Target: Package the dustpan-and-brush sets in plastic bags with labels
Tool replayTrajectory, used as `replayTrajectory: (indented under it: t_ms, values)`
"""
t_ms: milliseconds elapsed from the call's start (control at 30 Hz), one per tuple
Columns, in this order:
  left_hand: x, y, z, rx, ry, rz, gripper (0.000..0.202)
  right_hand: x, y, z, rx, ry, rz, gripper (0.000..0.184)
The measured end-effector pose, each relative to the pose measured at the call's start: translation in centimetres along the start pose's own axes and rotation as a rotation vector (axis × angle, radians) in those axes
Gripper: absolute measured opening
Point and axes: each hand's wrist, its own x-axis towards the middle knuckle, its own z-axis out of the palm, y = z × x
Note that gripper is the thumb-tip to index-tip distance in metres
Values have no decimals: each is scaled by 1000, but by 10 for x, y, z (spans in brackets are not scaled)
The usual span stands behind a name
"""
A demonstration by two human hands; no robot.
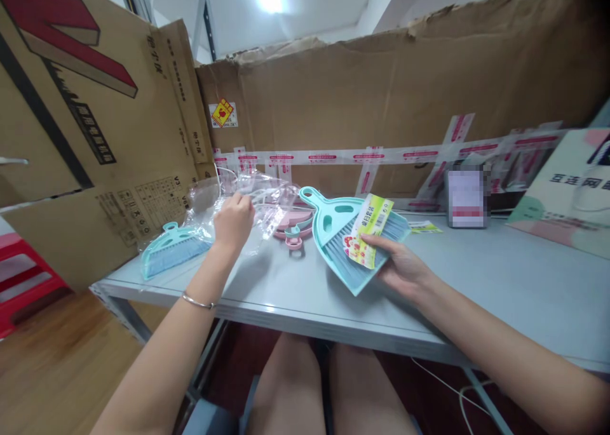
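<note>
1. Cardboard (324, 105) stands beyond the 2 hands, behind the pale table (500, 276) beneath them.
2. The turquoise dustpan set (338, 232) is in the right hand (403, 267), raised above the table: thumb on top, other fingers mostly hidden below, gripping the near right edge. It looks light, stiff and a little slick.
3. The clear bag (260, 190), at the closed left hand (233, 219), seems limp, slippery and easily torn; that hand appears to pinch it.
4. The bristles (340, 257), left of the right hand, probably flex; the handle loop (312, 197), between the hands, should give firmer hold.
5. The printed card (368, 222), under the right thumb, likely creases.
</note>
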Motion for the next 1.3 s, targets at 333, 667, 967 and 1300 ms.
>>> replayTrajectory:
  t_ms: [333, 667, 967, 1300]
  values:
    - [-13, 75, 4, -147, -106, 237, 22, -32, 3, -17, -62, 20, 48, 46]
    - [-23, 99, 0, -496, -269, 353, 20, -22, 18, -7, 26, 34, -14, 48]
    - [-31, 97, -5, -592, -320, 332, 18, -15, 29, 0, 20, 41, 24, 44]
    - [-29, 105, 6, -547, -281, 271, 19, -19, 29, 12, 2, 80, 175, 20]
